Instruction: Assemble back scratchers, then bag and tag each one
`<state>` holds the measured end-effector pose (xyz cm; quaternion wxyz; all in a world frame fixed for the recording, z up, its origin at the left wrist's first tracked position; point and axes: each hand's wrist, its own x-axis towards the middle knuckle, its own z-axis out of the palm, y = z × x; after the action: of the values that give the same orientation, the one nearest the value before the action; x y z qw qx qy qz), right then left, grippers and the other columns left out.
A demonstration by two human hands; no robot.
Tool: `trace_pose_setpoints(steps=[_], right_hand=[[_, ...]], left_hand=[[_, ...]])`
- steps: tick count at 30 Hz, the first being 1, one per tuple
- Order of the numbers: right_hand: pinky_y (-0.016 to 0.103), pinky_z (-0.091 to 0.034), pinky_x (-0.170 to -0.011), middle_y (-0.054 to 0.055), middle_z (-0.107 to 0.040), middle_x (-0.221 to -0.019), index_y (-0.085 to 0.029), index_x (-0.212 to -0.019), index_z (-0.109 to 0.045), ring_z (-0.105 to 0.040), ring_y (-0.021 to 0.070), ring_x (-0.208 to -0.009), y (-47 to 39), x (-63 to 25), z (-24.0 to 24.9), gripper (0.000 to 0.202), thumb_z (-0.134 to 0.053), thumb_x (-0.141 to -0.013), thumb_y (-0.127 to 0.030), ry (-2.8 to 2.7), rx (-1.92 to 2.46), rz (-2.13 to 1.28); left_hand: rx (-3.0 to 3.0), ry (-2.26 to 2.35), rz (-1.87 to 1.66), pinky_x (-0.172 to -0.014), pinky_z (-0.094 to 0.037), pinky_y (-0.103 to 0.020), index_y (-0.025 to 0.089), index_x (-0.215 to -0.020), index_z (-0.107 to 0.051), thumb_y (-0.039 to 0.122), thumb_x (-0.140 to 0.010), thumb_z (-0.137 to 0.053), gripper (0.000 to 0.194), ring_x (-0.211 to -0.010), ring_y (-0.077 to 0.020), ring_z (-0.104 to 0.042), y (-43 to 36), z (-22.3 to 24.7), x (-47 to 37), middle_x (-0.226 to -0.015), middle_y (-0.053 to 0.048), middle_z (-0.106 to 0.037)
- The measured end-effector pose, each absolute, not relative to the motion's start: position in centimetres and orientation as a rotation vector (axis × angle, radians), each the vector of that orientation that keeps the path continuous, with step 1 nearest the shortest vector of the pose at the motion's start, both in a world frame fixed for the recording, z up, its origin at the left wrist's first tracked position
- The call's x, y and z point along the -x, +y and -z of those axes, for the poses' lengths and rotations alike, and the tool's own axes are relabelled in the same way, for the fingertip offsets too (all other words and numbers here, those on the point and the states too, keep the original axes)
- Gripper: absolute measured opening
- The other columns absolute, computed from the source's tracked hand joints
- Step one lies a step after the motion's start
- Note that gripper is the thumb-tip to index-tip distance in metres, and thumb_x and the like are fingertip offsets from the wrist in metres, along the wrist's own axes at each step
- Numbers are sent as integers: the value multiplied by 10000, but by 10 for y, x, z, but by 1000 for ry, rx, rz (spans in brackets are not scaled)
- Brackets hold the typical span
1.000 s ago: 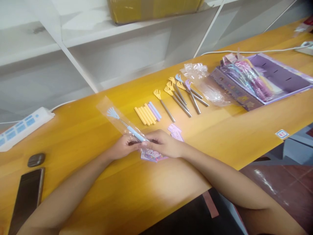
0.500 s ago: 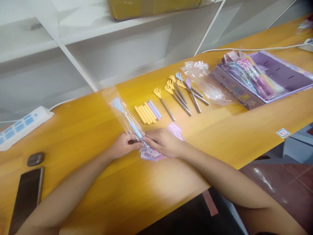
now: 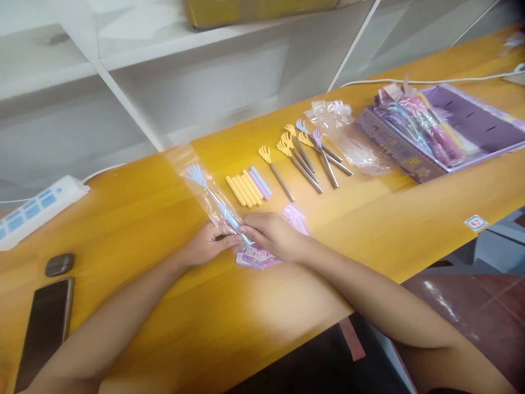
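The blue scratcher [image 3: 213, 197], sheathed in a clear sleeve [image 3: 192, 169] lying slantwise on the table [image 3: 135, 219], is pinched at its handle end between the left hand [image 3: 207, 247] and right hand [image 3: 270, 235], so the thin film could probably be torn or the tool slipped askew.

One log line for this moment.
left hand pinches bagged back scratcher | right hand pinches same | over cards | table

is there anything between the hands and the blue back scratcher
Only its own clear plastic sleeve. The left hand and right hand pinch the blue back scratcher at its handle end through that wrapping. Nothing else visible lies between them.
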<state>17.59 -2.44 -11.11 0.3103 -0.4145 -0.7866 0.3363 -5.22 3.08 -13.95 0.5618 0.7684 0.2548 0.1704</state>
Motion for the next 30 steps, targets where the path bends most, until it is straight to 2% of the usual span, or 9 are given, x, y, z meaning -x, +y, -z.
trace_pose_setpoints(steps=[5,8,11,14,19,23,26,30], right_hand=[[239,-335,-680,0,-544,-732,-175,-787,-500,-482,112,-670,-22,-177,113,386,-407,-1118,-352,-2061,1105,-838],[243,-331,-671,1,-535,-730,-179,-779,-482,-470,114,-663,-23,-178,113,385,-400,-1117,-345,-2091,1093,-771],[250,-333,-664,8,-551,-730,-180,-789,-499,-477,117,-661,-27,-176,112,372,-395,-1113,-329,-2154,1033,-678],[258,-344,-666,17,-611,-772,-175,-857,-578,-502,117,-672,-36,-168,111,334,-401,-1109,-307,-2295,900,-595],[275,-363,-666,11,-658,-794,-176,-876,-645,-511,112,-636,-58,-148,116,348,-426,-1101,-327,-2528,635,-490],[280,-364,-662,8,-638,-768,-181,-810,-624,-514,112,-636,-62,-147,116,386,-444,-1097,-365,-2553,487,-497],[296,-328,-648,18,-611,-740,-174,-790,-609,-486,118,-625,-48,-164,108,414,-417,-1108,-355,-2508,743,-432],[302,-312,-648,51,-638,-850,-160,-879,-623,-530,142,-710,-25,-197,95,320,-532,-1064,-404,-2404,1241,-378]], left_hand=[[-1745,603,-380,-703,-501,-261,150,-811,-724,554,-1023,-530,496,-709,-161,-654,32,140,55,-757,-48,-719],[-1713,617,-396,-733,-515,-276,161,-838,-734,568,-1001,-566,470,-755,-179,-664,32,139,55,-788,-48,-719],[-1521,679,-603,-789,-535,-292,174,-973,-745,583,-960,-634,424,-855,-198,-673,34,139,52,-895,-60,-732],[-1135,696,-865,-692,-527,-265,185,-1032,-723,591,-914,-699,424,-748,-160,-642,40,139,47,-879,-49,-713],[-811,775,-993,-588,-480,-229,154,-1071,-726,451,-870,-794,365,-614,-97,-569,50,133,43,-841,-36,-685],[-804,783,-1038,-544,-414,-195,159,-863,-679,323,-834,-831,226,-571,-63,-480,49,133,41,-718,17,-579],[-908,848,-1050,-559,-424,-186,168,-828,-644,313,-832,-834,239,-597,-69,-497,45,138,41,-715,28,-565],[-1087,913,-1023,-619,-480,-189,201,-1023,-676,345,-876,-796,238,-690,-94,-581,38,141,41,-815,21,-609]])
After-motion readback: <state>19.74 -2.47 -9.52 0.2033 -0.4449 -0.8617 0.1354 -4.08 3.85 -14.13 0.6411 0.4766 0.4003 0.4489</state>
